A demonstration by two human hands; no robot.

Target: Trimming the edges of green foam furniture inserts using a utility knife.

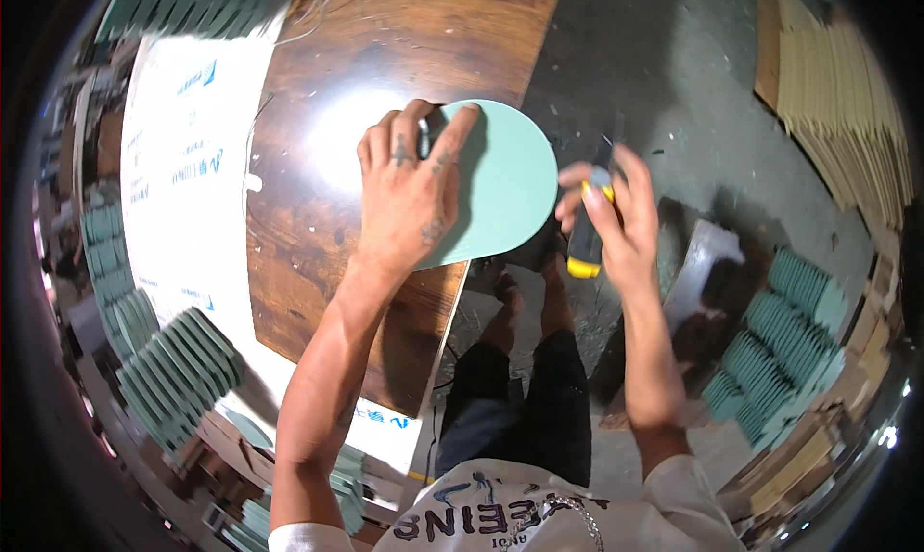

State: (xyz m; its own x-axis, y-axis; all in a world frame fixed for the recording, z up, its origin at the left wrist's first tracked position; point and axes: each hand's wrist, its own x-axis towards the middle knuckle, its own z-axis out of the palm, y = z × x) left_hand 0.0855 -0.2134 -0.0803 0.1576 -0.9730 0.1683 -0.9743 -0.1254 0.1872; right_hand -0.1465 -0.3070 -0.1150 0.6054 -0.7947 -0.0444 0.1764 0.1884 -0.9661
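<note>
A pale green, flat panel [508, 181] with a rounded end lies on the brown wood-grain tabletop [318, 273], its right part jutting past the table's edge. My left hand [409, 177] holds the panel from above at its left side, thumb on its face and the other fingers bent; the hand hides that end. To the right of the panel, over the floor, my right hand [626, 215] grips a black and yellow utility knife [585, 239]. The blade end points away from me and is smeared by motion.
White printed sheeting [183, 167] covers the table's left part. Stacked green panels stand at left [183, 379] and on the floor at right [770, 350]. A tall stack of tan sheets [837, 90] is at far right. My legs are beside the table's edge.
</note>
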